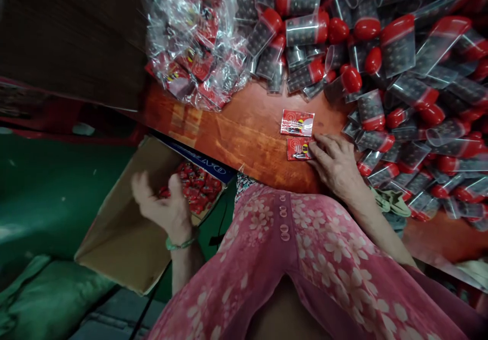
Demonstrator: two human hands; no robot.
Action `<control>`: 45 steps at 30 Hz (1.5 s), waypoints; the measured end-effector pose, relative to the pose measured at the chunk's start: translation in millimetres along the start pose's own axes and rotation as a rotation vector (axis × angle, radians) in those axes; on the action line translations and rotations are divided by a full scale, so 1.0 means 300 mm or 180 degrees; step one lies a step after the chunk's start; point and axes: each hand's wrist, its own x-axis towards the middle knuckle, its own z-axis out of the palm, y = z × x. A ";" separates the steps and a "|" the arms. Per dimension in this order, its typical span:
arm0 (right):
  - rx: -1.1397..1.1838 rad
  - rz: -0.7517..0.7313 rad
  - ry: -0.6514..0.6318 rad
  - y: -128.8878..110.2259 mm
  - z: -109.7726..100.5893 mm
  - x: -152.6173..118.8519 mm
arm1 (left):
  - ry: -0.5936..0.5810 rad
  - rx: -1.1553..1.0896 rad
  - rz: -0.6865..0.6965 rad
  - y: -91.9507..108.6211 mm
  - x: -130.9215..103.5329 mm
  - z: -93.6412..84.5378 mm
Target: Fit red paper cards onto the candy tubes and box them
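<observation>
My left hand (163,203) is raised over an open cardboard box, its fingers spread and slightly blurred, with nothing in it. Several small red packets (196,185) lie in that box. My right hand (337,164) rests at the front of the orange tabletop, its fingers bent together at the right edge of a small red printed packet (297,149). A second red packet (297,122) lies flat just above that one, untouched. The underside of my right fingers is hidden.
Many clear containers with red caps and dark balls (398,45) are heaped across the right of the tabletop (244,131). A clear plastic bag (198,40) of red packets sits at its back left. The cardboard box (125,223) stands below the table's left edge, near a green sack (57,299).
</observation>
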 end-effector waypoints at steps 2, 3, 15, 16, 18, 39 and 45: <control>0.0046 -0.0017 0.0055 0.005 0.022 -0.009 | 0.0286 0.0112 0.0481 0.128 0.028 0.129; 0.0073 -0.0049 0.0090 0.007 0.031 -0.011 | -0.0111 0.0093 0.0928 0.195 0.042 0.200; 0.0347 -0.0143 0.0615 -0.018 0.036 0.010 | -0.1822 0.1108 0.3515 0.454 0.102 0.505; 0.0402 -0.0129 0.0524 -0.021 0.023 0.016 | -0.1807 0.1139 0.3589 0.454 0.104 0.502; 0.0485 -0.0080 0.0260 -0.029 -0.003 0.029 | -0.1761 0.1168 0.3692 0.457 0.110 0.500; -0.0701 0.1102 0.0814 0.061 -0.156 0.329 | -0.1560 0.0804 0.3222 0.447 0.115 0.541; 0.0277 0.0701 0.1695 0.096 -0.132 0.291 | -0.1730 0.0670 0.3015 0.456 0.119 0.540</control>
